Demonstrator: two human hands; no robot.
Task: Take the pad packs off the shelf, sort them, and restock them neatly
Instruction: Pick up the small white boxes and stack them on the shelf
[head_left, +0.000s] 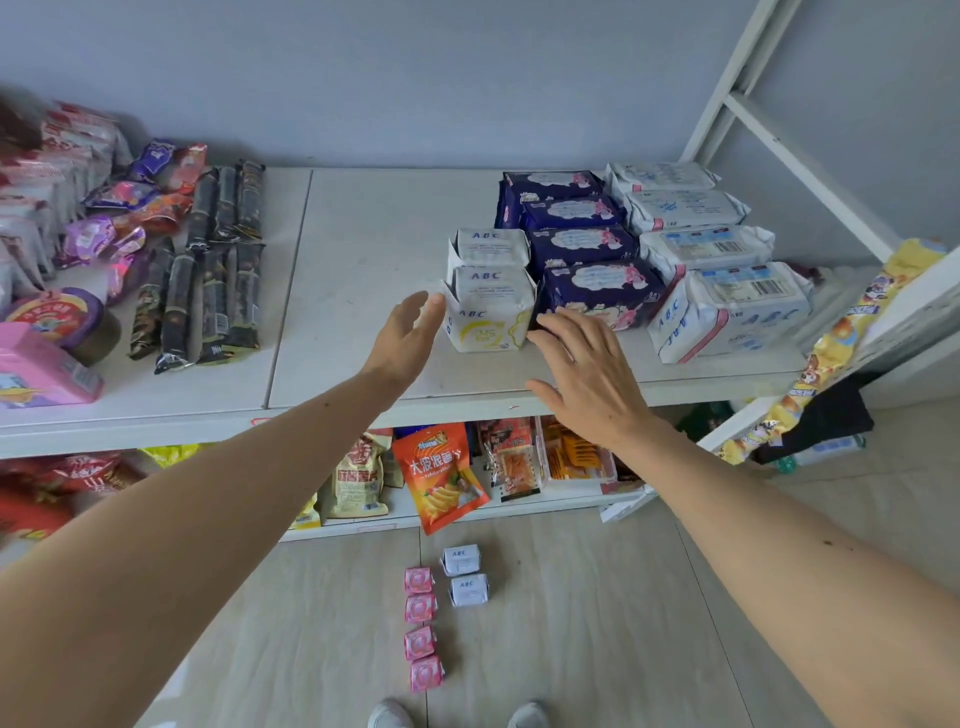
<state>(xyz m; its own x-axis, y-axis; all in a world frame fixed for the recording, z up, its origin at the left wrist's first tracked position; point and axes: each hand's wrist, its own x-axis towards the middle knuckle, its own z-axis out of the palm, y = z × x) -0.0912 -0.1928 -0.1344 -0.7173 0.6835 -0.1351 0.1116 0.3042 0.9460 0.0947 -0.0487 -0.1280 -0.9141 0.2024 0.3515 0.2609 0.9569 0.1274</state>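
Restocking looks like the step in hand: most pad packs already sit in tidy rows at the right end of the shelf (363, 291). White packs (706, 260) run along the far right, navy packs (582, 244) beside them, and two small white ABC packs (491, 301) make a short row on the left of those.

Both hands are bare and hold nothing. Left hand (408, 332) is edge-on with fingers straight and together, tips just at the left side of the front ABC pack; can't quite tell if they touch. Right hand (587, 374) hovers palm down, fingers loosely spread, fingertips at the seam between that ABC pack and the front navy pack.

My guess is the front ABC pack is being squared up from both sides so the row lines up with its neighbours.

Still on the floor (571, 623): four pink packs (422, 626) in a line and two more small white ones (464, 576). So the next move probably calls for bending down, grabbing the white pair, and extending the ABC row, then starting a pink row in the bare stretch to the left. Snacks (208, 260) further left aren't part of this.
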